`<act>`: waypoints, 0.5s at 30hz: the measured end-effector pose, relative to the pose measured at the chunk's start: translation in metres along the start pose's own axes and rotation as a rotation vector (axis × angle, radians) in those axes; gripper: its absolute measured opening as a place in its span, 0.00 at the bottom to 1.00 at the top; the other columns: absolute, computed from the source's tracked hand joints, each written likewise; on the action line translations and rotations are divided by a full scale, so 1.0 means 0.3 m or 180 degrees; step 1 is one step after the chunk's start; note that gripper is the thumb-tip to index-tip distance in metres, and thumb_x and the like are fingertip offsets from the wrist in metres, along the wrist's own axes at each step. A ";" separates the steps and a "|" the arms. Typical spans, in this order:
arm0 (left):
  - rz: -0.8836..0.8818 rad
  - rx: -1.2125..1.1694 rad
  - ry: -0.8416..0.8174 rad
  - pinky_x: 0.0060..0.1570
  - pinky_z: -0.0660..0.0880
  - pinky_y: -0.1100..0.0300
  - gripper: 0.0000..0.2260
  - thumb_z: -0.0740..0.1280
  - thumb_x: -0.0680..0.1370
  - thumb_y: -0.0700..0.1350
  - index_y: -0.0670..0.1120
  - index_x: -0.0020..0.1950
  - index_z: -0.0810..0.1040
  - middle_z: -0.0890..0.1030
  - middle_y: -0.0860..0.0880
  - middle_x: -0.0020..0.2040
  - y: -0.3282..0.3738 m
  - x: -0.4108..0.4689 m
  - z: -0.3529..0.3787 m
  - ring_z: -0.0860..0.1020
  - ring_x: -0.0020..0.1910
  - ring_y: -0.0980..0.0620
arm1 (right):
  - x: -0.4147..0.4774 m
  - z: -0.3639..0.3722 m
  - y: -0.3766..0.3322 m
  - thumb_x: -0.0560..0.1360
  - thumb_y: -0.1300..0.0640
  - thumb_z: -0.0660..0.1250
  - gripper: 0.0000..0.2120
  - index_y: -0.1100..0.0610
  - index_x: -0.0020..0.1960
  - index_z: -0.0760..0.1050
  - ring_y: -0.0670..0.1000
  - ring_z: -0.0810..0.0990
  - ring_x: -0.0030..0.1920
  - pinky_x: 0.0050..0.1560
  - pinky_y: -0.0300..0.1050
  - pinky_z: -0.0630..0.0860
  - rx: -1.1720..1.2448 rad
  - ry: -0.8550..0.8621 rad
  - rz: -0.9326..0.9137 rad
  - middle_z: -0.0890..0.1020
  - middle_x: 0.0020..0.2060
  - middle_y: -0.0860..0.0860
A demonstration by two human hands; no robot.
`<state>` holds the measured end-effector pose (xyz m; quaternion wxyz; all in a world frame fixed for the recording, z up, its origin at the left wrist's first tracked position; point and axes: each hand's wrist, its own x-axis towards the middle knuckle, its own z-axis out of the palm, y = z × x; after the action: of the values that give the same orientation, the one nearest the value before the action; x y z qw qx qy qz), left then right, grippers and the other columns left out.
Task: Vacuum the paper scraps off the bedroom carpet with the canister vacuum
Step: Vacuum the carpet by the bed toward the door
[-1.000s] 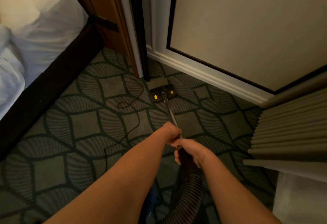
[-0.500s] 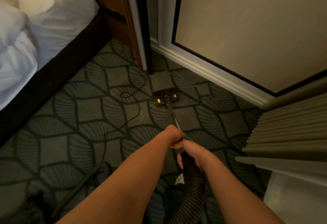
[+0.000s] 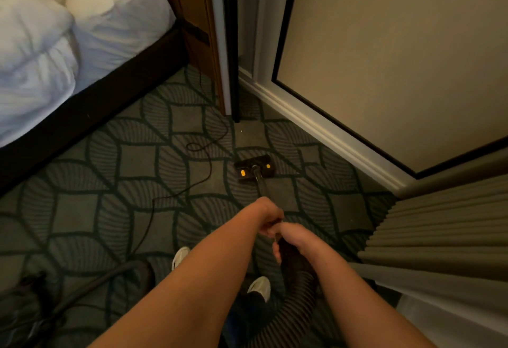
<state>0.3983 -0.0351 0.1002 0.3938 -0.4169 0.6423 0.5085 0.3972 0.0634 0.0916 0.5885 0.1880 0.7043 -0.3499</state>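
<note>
Both hands grip the wand [image 3: 261, 186]: left hand [image 3: 270, 217] curled round the tube in front, right hand [image 3: 292, 239] clenched on the handle just behind, touching it. Head [image 3: 254, 169] flat on carpet [image 3: 137, 160], near the baseboard. One pale speck [image 3: 241, 131] beyond the head. Cord [image 3: 204, 159] loops to its left. Hose [image 3: 299, 290] runs under the right arm.

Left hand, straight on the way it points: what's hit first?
Probably the vacuum's floor head, at the end of the wand that the left hand grips; the hand points forward and down along it. Past that lies the carpet, though depth is hard to judge from one view.
</note>
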 end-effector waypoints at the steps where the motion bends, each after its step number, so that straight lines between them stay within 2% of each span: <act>1: -0.0003 0.0084 0.0012 0.21 0.72 0.62 0.12 0.63 0.78 0.39 0.42 0.35 0.71 0.74 0.45 0.21 0.004 -0.014 -0.017 0.74 0.22 0.51 | -0.016 0.010 -0.012 0.79 0.61 0.60 0.10 0.63 0.39 0.70 0.51 0.70 0.16 0.21 0.39 0.67 0.0024 0.0041 -0.0045 0.70 0.15 0.54; 3: 0.0037 0.0154 0.0100 0.23 0.72 0.61 0.13 0.63 0.79 0.41 0.43 0.34 0.71 0.73 0.47 0.18 0.005 -0.034 -0.049 0.73 0.23 0.52 | -0.039 0.038 -0.030 0.78 0.62 0.61 0.10 0.63 0.39 0.70 0.51 0.70 0.15 0.20 0.37 0.66 0.0044 0.0066 -0.0130 0.70 0.15 0.54; 6: 0.0176 0.0177 0.0291 0.15 0.67 0.66 0.14 0.64 0.79 0.42 0.43 0.33 0.70 0.71 0.50 0.14 -0.010 -0.054 -0.096 0.72 0.19 0.54 | -0.054 0.089 -0.061 0.77 0.62 0.61 0.10 0.66 0.40 0.71 0.52 0.70 0.14 0.19 0.35 0.66 0.0093 0.0119 -0.0238 0.71 0.15 0.56; 8: 0.0256 0.0136 0.0430 0.12 0.65 0.68 0.15 0.66 0.79 0.44 0.43 0.33 0.69 0.74 0.48 0.23 -0.010 -0.058 -0.142 0.72 0.22 0.53 | -0.051 0.127 -0.092 0.76 0.61 0.62 0.10 0.67 0.40 0.72 0.53 0.71 0.15 0.23 0.38 0.67 0.0144 0.0203 -0.0290 0.73 0.17 0.57; 9: 0.0332 0.0171 0.0487 0.13 0.67 0.67 0.15 0.66 0.79 0.45 0.43 0.34 0.70 0.74 0.47 0.29 -0.009 -0.055 -0.168 0.73 0.26 0.52 | -0.052 0.147 -0.112 0.75 0.60 0.62 0.10 0.67 0.40 0.73 0.53 0.72 0.16 0.24 0.40 0.68 0.0199 0.0241 -0.0308 0.73 0.17 0.58; 12: 0.0536 0.0449 0.0543 0.30 0.73 0.61 0.12 0.66 0.78 0.48 0.42 0.40 0.76 0.78 0.43 0.42 -0.005 -0.003 -0.256 0.78 0.42 0.47 | -0.038 0.206 -0.174 0.73 0.61 0.64 0.10 0.69 0.40 0.74 0.54 0.72 0.16 0.23 0.39 0.68 0.0499 0.0348 -0.0357 0.73 0.18 0.59; 15: 0.0632 0.0412 0.0456 0.35 0.76 0.58 0.10 0.67 0.77 0.48 0.42 0.42 0.78 0.80 0.43 0.42 0.002 0.062 -0.359 0.80 0.45 0.46 | -0.006 0.274 -0.260 0.74 0.61 0.65 0.13 0.73 0.50 0.75 0.53 0.71 0.16 0.20 0.37 0.68 0.0904 0.0449 -0.0411 0.73 0.19 0.58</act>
<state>0.3825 -0.1433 0.1018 0.3207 -0.3603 0.7384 0.4713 0.4022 -0.0485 0.1094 0.4814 0.2477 0.6979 -0.4689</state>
